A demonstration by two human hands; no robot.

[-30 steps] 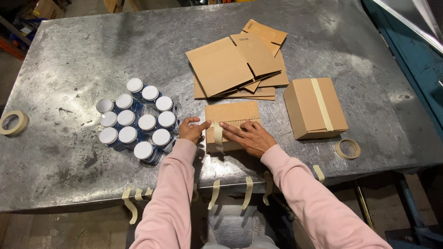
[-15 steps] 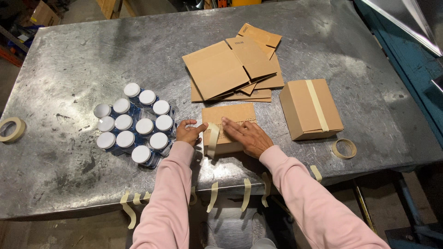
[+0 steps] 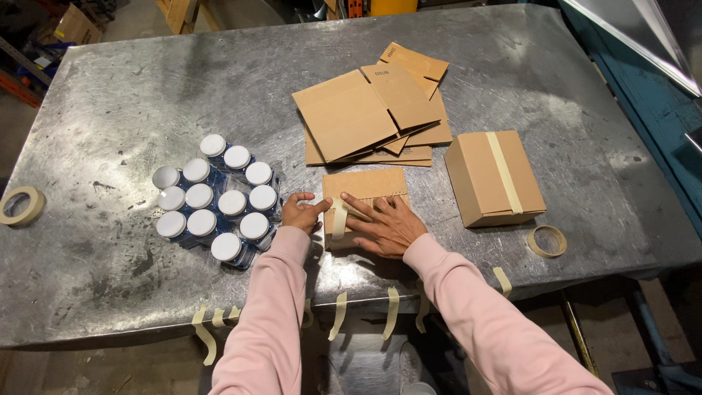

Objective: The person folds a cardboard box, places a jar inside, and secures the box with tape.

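The small cardboard box, light and crushable, lies under my flat open right hand while my left hand pinches the tape strip at its side.

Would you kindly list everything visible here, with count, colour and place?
small box: one, brown cardboard, table middle, under both hands
tape strip: one, beige, over the small box's near side
sealed box: one, brown with beige tape, right of the small box
flat cartons: a stack, brown, behind the small box
jars: about twelve, white lids, clustered on the left
tape rolls: two, beige, far left and near right
cut tape strips: several, beige, hanging off the table's near edge
table: one, grey metal
left hand: at the small box's left end
right hand: flat on the small box
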